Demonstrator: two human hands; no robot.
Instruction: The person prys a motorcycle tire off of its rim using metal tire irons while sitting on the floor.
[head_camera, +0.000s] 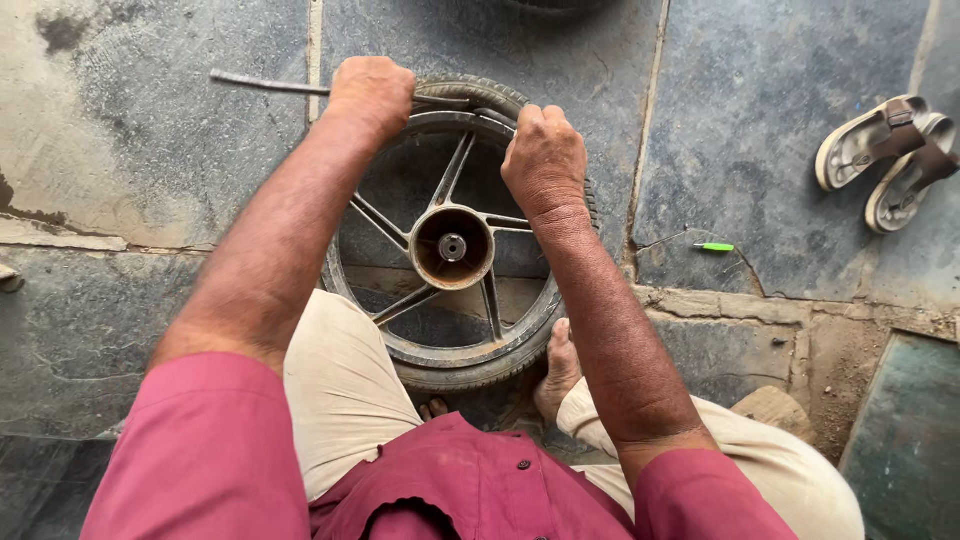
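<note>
A person squats on a stone-slab floor (760, 120) over a spoked wheel (452, 245), which lies flat near the middle of the floor, partly under the person's knees. The wheel has a dark alloy rim with five spokes meeting at a round hub, and a black tyre (480, 368) runs around its edge. The left hand (372, 92) is closed in a fist around a long metal bar (265, 83), a tyre lever, at the far edge of the wheel; the bar runs out to the left over the floor and its near end passes across the rim toward the other hand. The right hand (543, 155) is pressed down, fingers curled, on the far right part of the rim where tyre and rim meet; whether it clamps the lever's tip or only the tyre edge cannot be told. Both forearms reach forward from rolled pink sleeves (205, 450). A bare foot (560, 372) rests on the floor just beside the near right edge of the tyre, touching or nearly touching it. Toward the right edge of the floor lies a pair of sandals (890, 160), well apart from the wheel. Between the wheel and the sandals, beside a seam in the slabs, lies a small green object (714, 247). Cracked mortar and loose dirt mark the near right corner.
</note>
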